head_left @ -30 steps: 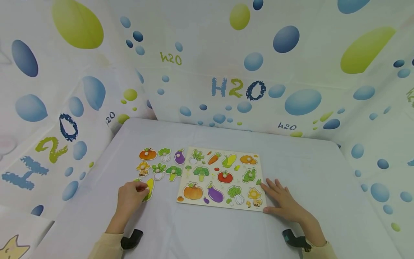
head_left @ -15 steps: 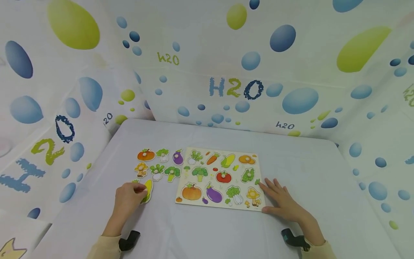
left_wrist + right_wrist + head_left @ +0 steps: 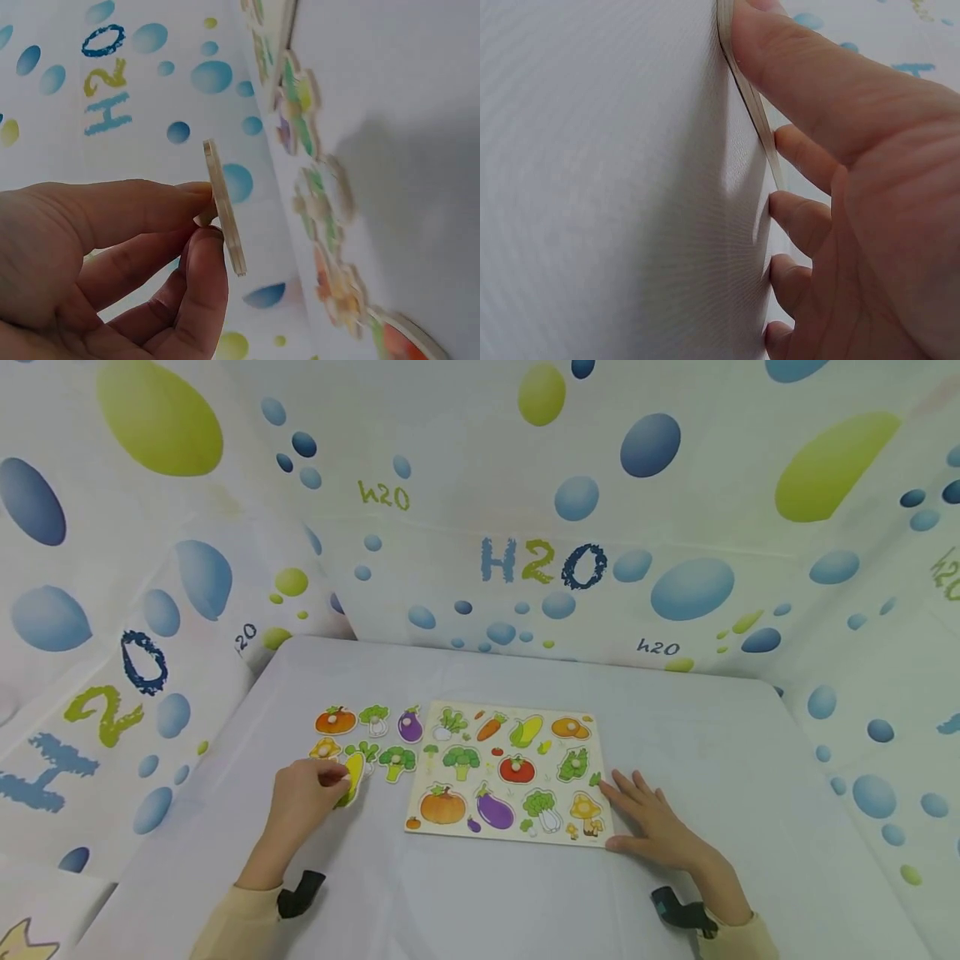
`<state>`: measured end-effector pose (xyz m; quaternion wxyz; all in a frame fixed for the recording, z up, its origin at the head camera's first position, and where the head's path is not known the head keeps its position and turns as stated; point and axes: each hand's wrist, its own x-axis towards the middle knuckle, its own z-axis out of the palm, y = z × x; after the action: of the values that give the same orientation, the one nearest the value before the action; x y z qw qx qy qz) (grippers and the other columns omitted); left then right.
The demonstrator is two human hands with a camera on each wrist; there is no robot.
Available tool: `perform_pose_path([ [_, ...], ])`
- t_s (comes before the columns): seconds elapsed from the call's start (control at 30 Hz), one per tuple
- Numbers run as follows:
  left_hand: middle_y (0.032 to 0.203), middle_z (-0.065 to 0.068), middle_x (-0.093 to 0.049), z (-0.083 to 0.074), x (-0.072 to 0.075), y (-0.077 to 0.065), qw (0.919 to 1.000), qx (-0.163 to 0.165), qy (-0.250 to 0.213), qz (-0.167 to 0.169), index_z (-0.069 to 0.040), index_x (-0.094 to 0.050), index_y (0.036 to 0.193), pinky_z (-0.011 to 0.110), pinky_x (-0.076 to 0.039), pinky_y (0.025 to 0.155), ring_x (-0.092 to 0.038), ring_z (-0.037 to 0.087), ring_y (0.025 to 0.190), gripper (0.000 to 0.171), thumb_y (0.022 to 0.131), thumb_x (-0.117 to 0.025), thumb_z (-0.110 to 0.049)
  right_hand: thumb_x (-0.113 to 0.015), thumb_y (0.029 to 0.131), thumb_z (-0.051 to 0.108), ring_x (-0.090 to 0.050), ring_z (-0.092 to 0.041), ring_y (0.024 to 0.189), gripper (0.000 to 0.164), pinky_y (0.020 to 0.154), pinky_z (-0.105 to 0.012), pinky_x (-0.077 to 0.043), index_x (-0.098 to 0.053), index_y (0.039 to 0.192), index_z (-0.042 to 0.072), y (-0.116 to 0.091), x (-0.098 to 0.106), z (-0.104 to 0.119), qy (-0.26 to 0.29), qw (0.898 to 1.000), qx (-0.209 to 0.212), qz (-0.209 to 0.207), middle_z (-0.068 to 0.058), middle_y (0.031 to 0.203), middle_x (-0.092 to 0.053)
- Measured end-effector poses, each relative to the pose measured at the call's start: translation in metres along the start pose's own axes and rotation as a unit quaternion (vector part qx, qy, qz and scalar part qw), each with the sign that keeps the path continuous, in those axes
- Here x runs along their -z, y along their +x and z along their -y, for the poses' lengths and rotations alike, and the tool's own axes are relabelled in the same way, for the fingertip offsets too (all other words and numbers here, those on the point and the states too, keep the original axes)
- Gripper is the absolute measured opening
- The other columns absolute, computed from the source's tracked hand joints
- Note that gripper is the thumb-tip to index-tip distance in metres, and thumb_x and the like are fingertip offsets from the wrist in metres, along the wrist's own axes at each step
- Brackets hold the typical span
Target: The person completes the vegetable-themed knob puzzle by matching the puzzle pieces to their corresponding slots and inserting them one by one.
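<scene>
My left hand (image 3: 311,797) pinches a corn puzzle piece (image 3: 352,779) between thumb and fingers, left of the wooden puzzle board (image 3: 414,797). In the left wrist view the corn piece (image 3: 225,210) stands edge-on, clear of the table, with its knob at the fingertips. My right hand (image 3: 660,827) lies with fingers spread at the board's right edge. In the right wrist view the thumb touches the board's edge (image 3: 742,90) and other fingertips rest on the cloth. The board bears vegetable pictures; a tomato piece (image 3: 517,768) with a knob sits in it.
Left of the board lie loose pieces: pumpkin (image 3: 335,721), bok choy (image 3: 374,720), eggplant (image 3: 410,725) and broccoli (image 3: 397,762). A mushroom piece (image 3: 325,748) and a radish piece (image 3: 363,752) are partly covered by the left hand and corn. White cloth (image 3: 480,902) covers the table.
My left hand has lifted the corn piece off the table and moved it slightly away from me, now overlapping the radish piece in the head view. The right hand has stayed at the board's edge.
</scene>
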<state>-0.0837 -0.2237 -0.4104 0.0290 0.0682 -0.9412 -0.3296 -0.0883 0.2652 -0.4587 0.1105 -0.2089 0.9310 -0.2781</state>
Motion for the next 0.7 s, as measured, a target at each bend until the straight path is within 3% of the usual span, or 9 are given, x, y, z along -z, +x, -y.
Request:
perform_pose_path([
  [0.2,0.083,0.016,-0.071,-0.025,-0.009,0.021,0.9988,-0.049,0.004,-0.008,0.004,-0.074,0.093,0.031,-0.052,0.063,-0.061,0.024,0.074,0.013,0.083,-0.071,-0.004,-0.075,0.081,0.040,-0.009,-0.057,0.142,0.081,0.105,-0.077,-0.006,-0.041,0.148,0.010,0.000,0.000,0.000,-0.004,1.000,-0.004,0.002,-0.026,0.157,-0.026],
  [0.43,0.089,0.016,-0.071,-0.065,-0.026,0.049,0.9966,-0.078,-0.015,0.025,0.003,-0.074,0.096,0.036,-0.054,0.070,-0.064,0.025,0.079,0.014,0.085,-0.069,-0.004,-0.075,0.081,0.041,-0.009,-0.057,0.143,0.082,0.105,-0.077,-0.005,-0.040,0.149,0.010,0.000,0.001,0.001,-0.005,1.000,-0.011,0.003,-0.025,0.157,-0.025],
  [0.57,0.095,0.016,-0.072,-0.089,-0.038,0.060,0.9949,-0.089,-0.024,0.041,0.002,-0.075,0.099,0.041,-0.054,0.078,-0.065,0.028,0.088,0.016,0.087,-0.068,-0.006,-0.075,0.081,0.041,-0.009,-0.057,0.143,0.082,0.105,-0.077,-0.005,-0.040,0.148,0.010,0.000,0.001,0.002,-0.004,1.000,-0.010,0.004,-0.025,0.157,-0.025],
  [0.7,0.095,0.016,-0.074,-0.108,-0.050,0.070,0.9916,-0.115,-0.036,0.048,0.001,-0.076,0.097,0.042,-0.055,0.079,-0.067,0.030,0.090,0.015,0.086,-0.068,-0.005,-0.074,0.081,0.042,-0.009,-0.056,0.143,0.082,0.106,-0.076,-0.005,-0.040,0.149,0.011,0.000,0.001,0.001,-0.002,1.000,-0.011,0.004,-0.025,0.157,-0.025],
])
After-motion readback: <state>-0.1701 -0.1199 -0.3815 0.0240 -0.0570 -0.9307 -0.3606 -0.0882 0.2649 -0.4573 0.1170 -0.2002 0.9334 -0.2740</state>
